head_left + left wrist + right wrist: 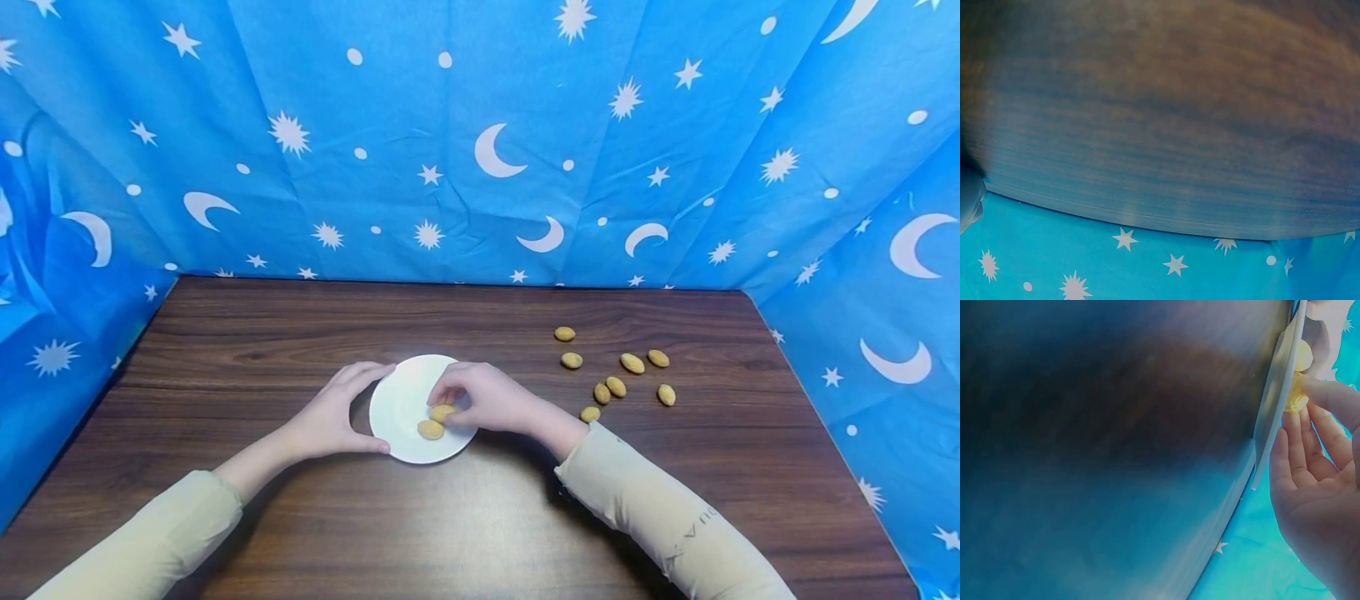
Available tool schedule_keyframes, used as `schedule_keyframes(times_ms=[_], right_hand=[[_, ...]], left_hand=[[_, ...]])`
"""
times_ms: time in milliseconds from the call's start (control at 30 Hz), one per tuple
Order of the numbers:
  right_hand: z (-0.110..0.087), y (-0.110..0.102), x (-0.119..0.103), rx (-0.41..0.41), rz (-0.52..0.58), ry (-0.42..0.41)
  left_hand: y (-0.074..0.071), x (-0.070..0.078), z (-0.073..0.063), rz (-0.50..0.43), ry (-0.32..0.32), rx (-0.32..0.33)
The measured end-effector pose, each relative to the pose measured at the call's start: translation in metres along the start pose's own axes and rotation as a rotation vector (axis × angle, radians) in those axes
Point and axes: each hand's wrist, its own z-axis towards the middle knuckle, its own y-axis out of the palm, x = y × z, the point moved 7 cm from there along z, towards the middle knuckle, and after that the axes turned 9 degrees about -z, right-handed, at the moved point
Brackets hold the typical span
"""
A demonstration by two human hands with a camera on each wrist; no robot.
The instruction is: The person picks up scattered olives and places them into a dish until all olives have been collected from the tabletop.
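While the left hand (330, 421) lay with extended thumb and fingers against the left rim of the round white plate (397, 396), not closed round it, the right hand (498, 400) pinched the upper nut-like piece (442, 412) between thumb and fingertips. That piece was over the plate's right half; whether it bore on the surface could not be told. The lower nut-like piece (430, 429) lay on the plate beside it, touching or nearly so. Eight loose nut-like pieces (632, 363) were scattered on the wood-grain table (337, 542) to the right, the nearest one close by the right sleeve (645, 508).

Each piece looked light, firm and small, with a dull, slightly rough skin that probably gave fair friction; its rounded, pointed-oval form seemed apt to roll or squirt away if squeezed off-centre. Thumb and finger across the thick middle, on opposite long sides, seemed the best hold, with little force needed. The plate looked thin, stiff and smooth, likely to slide on the table and perhaps to chip, though its material was unclear; the raised edge, where the left hand touched it, seemed the place to steady it.
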Motion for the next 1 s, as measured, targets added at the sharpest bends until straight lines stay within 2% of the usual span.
schedule_keyframes(times_ms=[300, 633, 1000], right_hand=[[0.000, 0.000, -0.001, -0.024, -0.001, 0.008], [-0.002, -0.006, 0.001, -0.016, -0.001, 0.023], [-0.012, -0.035, 0.018, 0.088, 0.018, 0.029]], left_hand=[[0.001, -0.001, 0.000, 0.004, -0.003, 0.000], [0.000, 0.000, 0.000, 0.004, -0.007, -0.002], [-0.001, 0.002, 0.000, 0.012, -0.008, -0.001]])
